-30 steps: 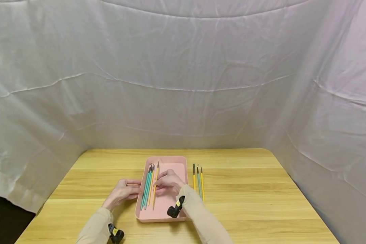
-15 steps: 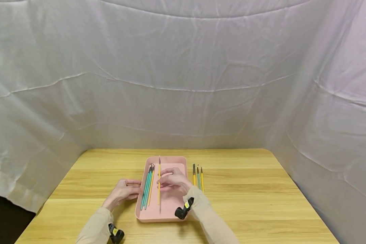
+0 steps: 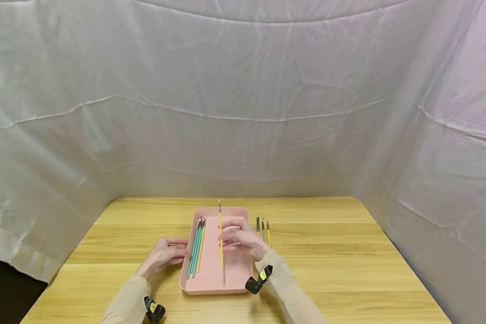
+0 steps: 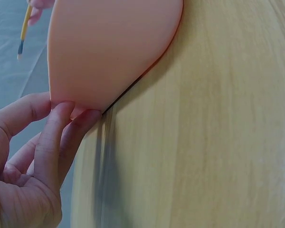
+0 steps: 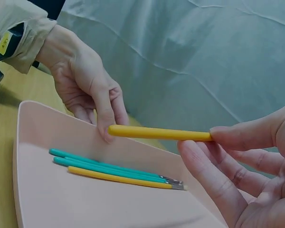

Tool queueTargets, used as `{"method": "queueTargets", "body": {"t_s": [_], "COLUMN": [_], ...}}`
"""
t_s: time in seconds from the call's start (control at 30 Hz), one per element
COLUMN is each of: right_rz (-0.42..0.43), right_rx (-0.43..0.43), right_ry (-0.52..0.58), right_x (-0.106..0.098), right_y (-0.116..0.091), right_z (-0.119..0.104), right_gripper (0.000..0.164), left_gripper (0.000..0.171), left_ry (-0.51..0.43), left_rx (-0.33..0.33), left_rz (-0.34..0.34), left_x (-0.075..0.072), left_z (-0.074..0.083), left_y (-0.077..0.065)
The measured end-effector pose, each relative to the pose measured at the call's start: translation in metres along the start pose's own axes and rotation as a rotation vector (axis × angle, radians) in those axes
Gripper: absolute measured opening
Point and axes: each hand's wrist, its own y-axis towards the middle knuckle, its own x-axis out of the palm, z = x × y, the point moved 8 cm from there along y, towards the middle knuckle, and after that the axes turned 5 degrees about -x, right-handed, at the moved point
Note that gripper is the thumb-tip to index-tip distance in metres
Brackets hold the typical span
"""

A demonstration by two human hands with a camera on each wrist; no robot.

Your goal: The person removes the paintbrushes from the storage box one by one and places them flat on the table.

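Observation:
My right hand (image 3: 245,238) pinches a yellow-handled paintbrush (image 3: 221,254) between thumb and fingers, raised above the pink tray (image 3: 210,283) with its bristles pointing away from me. In the right wrist view the yellow handle (image 5: 156,133) sticks out from the fingertips. My left hand (image 3: 164,254) grips the tray's left wall, thumb over the rim and fingers against the outside. Along that wall inside the tray lie two teal paintbrushes (image 5: 109,165) and one yellow paintbrush (image 5: 118,178), side by side. The held brush's bristles (image 4: 19,56) show at the left wrist view's upper left.
Right of the tray, three more paintbrushes lie on the wooden table: a yellow one with a dark head (image 3: 258,227), a teal one (image 3: 263,231) and another yellow one (image 3: 268,234). My right forearm (image 3: 287,288) partly hides them. Grey cloth (image 3: 243,135) hangs behind the table.
My right hand has lifted the yellow paintbrush from beside the other brushes in the tray and moved it rightward. The left hand stays at the tray's wall.

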Motion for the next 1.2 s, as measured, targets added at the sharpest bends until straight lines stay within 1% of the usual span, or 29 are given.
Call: {"method": "queueTargets", "body": {"t_s": [0.17, 0.3, 0.47, 0.67, 0.9, 1.1, 1.2], "right_rz": [0.017, 0.007, -0.003, 0.005, 0.049, 0.101, 0.127], "right_rx": [-0.016, -0.040, -0.049, -0.039, -0.025, -0.015, -0.018], "right_ry": [0.050, 0.070, 0.072, 0.050, 0.031, -0.010, -0.034], "right_x": [-0.014, -0.025, -0.039, -0.062, -0.092, -0.113, -0.120], "right_y": [-0.009, -0.015, -0.025, -0.039, -0.053, -0.061, -0.064], "right_z": [0.001, 0.003, 0.006, 0.010, 0.015, 0.021, 0.023], "right_gripper": [0.039, 0.040, 0.044, 0.046, 0.041, 0.051, 0.052], "left_gripper": [0.054, 0.053, 0.054, 0.054, 0.054, 0.054, 0.054], "left_ry": [0.002, 0.005, 0.006, -0.003, -0.018, -0.010, -0.007], "left_rx": [-0.004, -0.008, -0.008, -0.003, -0.003, -0.009, -0.008], "left_rz": [0.006, 0.014, 0.017, 0.009, 0.008, 0.010, 0.008], "left_x": [0.000, 0.000, 0.000, 0.001, -0.001, -0.001, -0.001], "left_z": [-0.001, -0.003, -0.004, -0.003, -0.002, -0.003, -0.003], "left_y": [0.000, 0.000, 0.002, 0.002, 0.001, 0.001, 0.002]}}
